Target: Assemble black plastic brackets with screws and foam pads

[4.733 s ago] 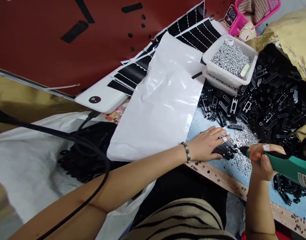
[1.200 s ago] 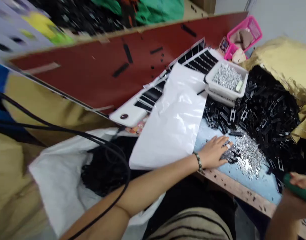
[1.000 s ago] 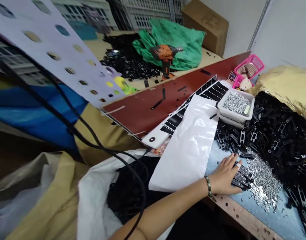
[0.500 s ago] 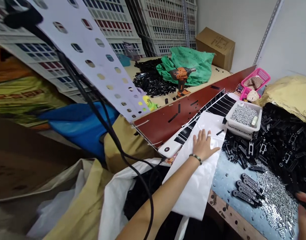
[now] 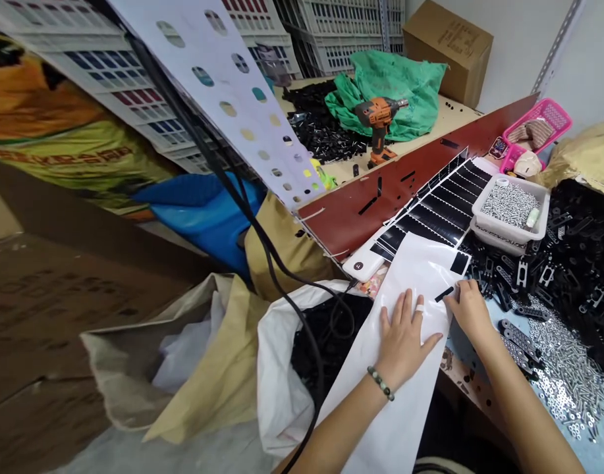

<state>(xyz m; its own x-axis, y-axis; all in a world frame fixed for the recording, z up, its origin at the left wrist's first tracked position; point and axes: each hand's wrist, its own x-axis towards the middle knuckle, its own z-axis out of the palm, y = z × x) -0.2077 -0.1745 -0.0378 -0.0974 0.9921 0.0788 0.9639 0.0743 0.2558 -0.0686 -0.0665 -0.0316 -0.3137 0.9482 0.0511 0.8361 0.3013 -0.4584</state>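
My left hand [image 5: 403, 337] lies flat with fingers spread on a long white sheet [image 5: 381, 395], a ring and a beaded bracelet on it. The sheet hangs over the table's near edge. On it are a narrow black strip [image 5: 444, 294] and a black square patch [image 5: 460, 263]. My right hand [image 5: 472, 313] is at the sheet's right edge, thumb and forefinger drawn together beside the strip. What is between those fingertips, if anything, is hidden. Behind the sheet stretches a row of black label-like pieces [image 5: 435, 214] with white dividing lines.
A white tub of screws [image 5: 509, 240] stands behind my right hand, near black plastic parts [image 5: 578, 250] and loose screws [image 5: 568, 355]. An orange power driver [image 5: 379, 128] stands beyond the red-brown board [image 5: 341, 220]. Black cables [image 5: 276, 263] hang at left above an open white sack [image 5: 276, 368].
My right hand has come from the lower right, by the screws, to the sheet's edge at the black strip. My left hand stays flat on the sheet. The view has shifted.
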